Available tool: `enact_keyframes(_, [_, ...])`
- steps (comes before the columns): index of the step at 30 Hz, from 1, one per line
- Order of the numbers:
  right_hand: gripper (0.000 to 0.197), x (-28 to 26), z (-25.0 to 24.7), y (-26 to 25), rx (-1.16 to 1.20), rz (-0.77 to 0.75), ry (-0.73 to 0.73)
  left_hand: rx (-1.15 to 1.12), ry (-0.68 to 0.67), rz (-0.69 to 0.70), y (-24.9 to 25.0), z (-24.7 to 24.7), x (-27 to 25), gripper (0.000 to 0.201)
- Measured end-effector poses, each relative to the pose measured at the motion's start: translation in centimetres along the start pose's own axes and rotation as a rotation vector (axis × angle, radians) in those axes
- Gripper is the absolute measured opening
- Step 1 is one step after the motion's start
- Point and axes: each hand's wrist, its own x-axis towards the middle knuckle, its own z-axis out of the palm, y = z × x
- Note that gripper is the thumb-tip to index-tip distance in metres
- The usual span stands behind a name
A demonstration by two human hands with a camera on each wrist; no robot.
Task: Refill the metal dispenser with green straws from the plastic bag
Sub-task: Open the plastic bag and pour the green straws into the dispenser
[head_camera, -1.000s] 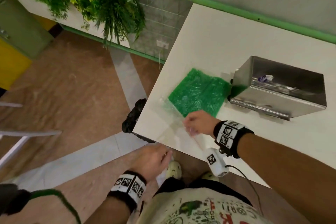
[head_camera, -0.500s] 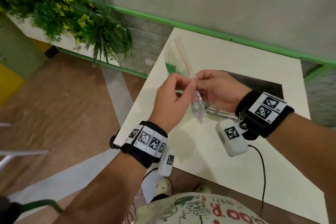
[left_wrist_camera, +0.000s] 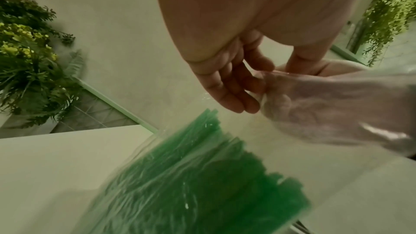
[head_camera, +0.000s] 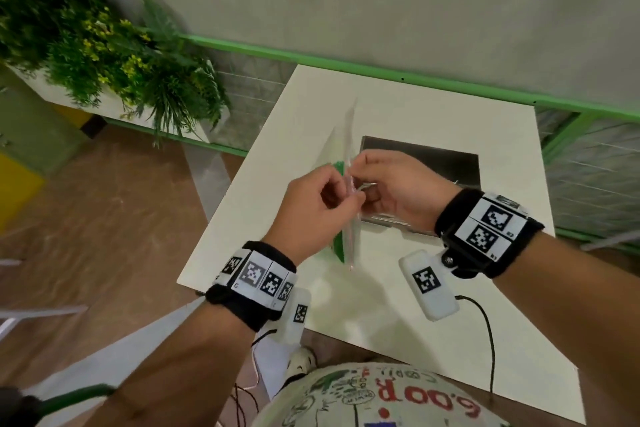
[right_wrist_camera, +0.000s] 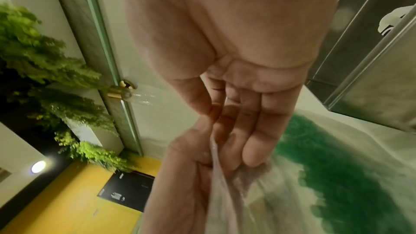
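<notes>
Both hands meet at the centre of the head view: my left hand [head_camera: 313, 208] and my right hand [head_camera: 398, 189] each pinch the top edge of the clear plastic bag of green straws [head_camera: 348, 218], thumb against fingertips, one from each side of the mouth. A second ago that bag lay flat on the square white table [head_camera: 433, 305] with only the right hand on it and the left below the table edge; half a second ago both hands already had it raised. Now it hangs edge-on between them, lifted off the table, and in the left wrist view the green straws [left_wrist_camera: 202, 175] sit bunched low in the bag, towards the bottom of the frame. In the right wrist view my fingers [right_wrist_camera: 254, 131] press the film against the other hand's thumb, so I judge the step in hand is pulling the bag mouth apart; whether the seal has parted I cannot tell, the film is blurred. The rectangular metal dispenser [head_camera: 450, 163] stands on the table right behind my hands, centre right of the head view, partly hidden by the right hand. I judge the refill barely begun: no straws have left the bag, and a hard tug could spill them
</notes>
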Motion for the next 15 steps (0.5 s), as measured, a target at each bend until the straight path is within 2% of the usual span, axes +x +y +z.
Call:
enact_keyframes(6, [0.018,-1.7,-1.4,-0.4,0.172,-0.03,-0.077,-0.024,0.09,-0.114,2.5,1.2,1.3,0.011])
enact_keyframes(8, [0.021,-2.0,-1.6,0.3,0.188,-0.018,-0.063,0.001,0.071,-0.122,2.8,1.5,1.0,0.008])
enact_keyframes(11, [0.022,-2.3,-1.7,1.0,0.171,0.017,-0.001,0.03,0.023,-0.129,2.7,1.5,0.6,0.026])
enact_keyframes(15, [0.026,-2.5,-1.4,1.0,0.067,0.0,0.071,0.017,-0.095,-0.133,2.6,0.7,0.7,0.021])
